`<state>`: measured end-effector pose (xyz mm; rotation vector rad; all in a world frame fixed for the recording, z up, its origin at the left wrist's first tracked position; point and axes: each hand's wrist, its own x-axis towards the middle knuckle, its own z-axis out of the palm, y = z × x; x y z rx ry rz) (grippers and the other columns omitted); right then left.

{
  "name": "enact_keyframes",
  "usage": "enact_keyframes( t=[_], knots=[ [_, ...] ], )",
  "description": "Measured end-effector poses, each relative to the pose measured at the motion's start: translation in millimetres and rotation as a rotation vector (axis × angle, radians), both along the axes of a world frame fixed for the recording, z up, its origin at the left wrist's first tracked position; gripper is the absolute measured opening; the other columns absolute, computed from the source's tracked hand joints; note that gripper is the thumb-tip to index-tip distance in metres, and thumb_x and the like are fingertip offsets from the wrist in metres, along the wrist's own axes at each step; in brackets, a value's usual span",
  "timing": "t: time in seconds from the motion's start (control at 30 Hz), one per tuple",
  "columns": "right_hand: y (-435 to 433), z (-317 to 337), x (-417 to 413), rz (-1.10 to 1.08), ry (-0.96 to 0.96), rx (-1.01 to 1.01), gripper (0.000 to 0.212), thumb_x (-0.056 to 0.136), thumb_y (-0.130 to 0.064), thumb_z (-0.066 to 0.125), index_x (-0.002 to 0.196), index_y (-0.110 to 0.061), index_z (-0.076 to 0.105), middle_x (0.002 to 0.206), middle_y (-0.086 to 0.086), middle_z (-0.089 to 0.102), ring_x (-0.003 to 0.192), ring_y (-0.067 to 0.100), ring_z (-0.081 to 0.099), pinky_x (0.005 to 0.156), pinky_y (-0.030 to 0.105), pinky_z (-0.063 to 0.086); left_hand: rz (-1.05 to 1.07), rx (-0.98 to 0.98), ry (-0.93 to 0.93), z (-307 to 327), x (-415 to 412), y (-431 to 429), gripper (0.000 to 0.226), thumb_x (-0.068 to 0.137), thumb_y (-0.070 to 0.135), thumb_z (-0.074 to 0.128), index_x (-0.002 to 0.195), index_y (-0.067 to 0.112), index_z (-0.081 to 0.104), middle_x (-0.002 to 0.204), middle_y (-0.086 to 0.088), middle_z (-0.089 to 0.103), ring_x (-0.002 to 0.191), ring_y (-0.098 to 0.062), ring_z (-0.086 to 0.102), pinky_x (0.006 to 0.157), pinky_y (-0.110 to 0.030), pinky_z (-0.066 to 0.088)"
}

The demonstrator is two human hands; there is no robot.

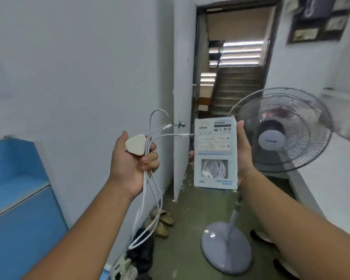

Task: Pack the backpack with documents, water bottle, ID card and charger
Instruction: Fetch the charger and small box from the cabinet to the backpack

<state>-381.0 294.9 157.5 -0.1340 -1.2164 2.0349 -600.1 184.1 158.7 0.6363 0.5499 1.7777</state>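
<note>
Hands raised side by side at chest height, palms toward the camera, in a narrow pale-walled room. Left hand [132, 164] curls its fingers around a white charger plug [135, 146], which sits high in the palm against the thumb, its rounded triangular face toward the viewer. Its white cable [150, 201] is gathered in the same fist: loops rise above the fingers, two connector ends point right, and long strands hang straight down past the wrist. Right hand [244, 156] grips a white and blue retail box [215, 152] by its side edges, thumb along the right edge, fingertips showing at the left. This box stands upright on its long axis, but its print is upside down and too blurred to read; a clear window shows coiled white cable inside. Behind it stand a grey pedestal fan [281, 128], an open doorway [232, 63] with stairs, and shoes [160, 221] on the floor.
</note>
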Motion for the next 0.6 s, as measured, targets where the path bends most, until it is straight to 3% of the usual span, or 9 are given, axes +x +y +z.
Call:
enact_keyframes(
  t=[0.07,0.2,0.3,0.37,0.47,0.6],
  knots=[
    [8,-1,56,-0.100,0.034,0.011,0.086,0.081,-0.078,0.037,0.129,-0.014,0.069,0.125,0.019,0.068,0.100,0.039,0.070,0.089,0.054,0.057,-0.137,-0.007,0.029,-1,44,35,0.046,0.098,0.053,0.039,0.089,0.010,0.051,0.076,-0.008,0.049,0.048,-0.009,0.028,0.042,-0.019,0.021],
    [6,-7,158,-0.318,0.030,-0.008,0.093,0.080,-0.078,0.046,0.145,-0.012,0.051,0.128,0.021,0.060,0.100,0.041,0.065,0.092,0.054,0.051,-0.409,-0.005,0.043,-5,135,87,0.046,0.101,0.052,0.034,0.088,0.012,0.050,0.075,-0.008,0.047,0.046,-0.008,0.029,0.042,-0.019,0.021],
    [-13,-9,223,-0.496,0.027,-0.009,0.089,0.081,-0.080,0.038,0.135,-0.013,0.063,0.123,0.019,0.067,0.097,0.039,0.069,0.089,0.052,0.054,-0.627,-0.002,0.030,-9,201,113,0.051,0.101,0.055,0.034,0.089,0.009,0.052,0.075,-0.006,0.047,0.046,-0.007,0.030,0.040,-0.017,0.023],
    [-30,-11,258,-0.610,0.013,-0.036,0.092,0.080,-0.080,0.038,0.139,-0.013,0.060,0.122,0.017,0.068,0.095,0.037,0.070,0.088,0.051,0.055,-0.743,-0.001,0.021,-11,238,124,0.051,0.100,0.056,0.036,0.094,0.008,0.051,0.077,-0.006,0.047,0.047,-0.006,0.031,0.041,-0.017,0.023],
    [-68,-16,316,-0.786,0.011,-0.064,0.105,0.075,-0.081,0.050,0.155,-0.014,0.037,0.129,0.015,0.061,0.100,0.040,0.067,0.093,0.054,0.050,-0.957,-0.009,0.026,-11,306,136,0.051,0.100,0.056,0.036,0.090,0.010,0.052,0.077,-0.005,0.047,0.048,-0.006,0.030,0.040,-0.017,0.022],
    [-141,-29,372,-0.994,-0.003,-0.076,0.108,0.067,-0.079,0.065,0.151,-0.013,0.044,0.126,0.018,0.063,0.100,0.043,0.067,0.093,0.056,0.050,-1.219,-0.056,0.067,-18,394,118,0.050,0.097,0.060,0.040,0.089,0.012,0.053,0.076,-0.003,0.048,0.047,-0.008,0.029,0.041,-0.018,0.022]
  ],
)
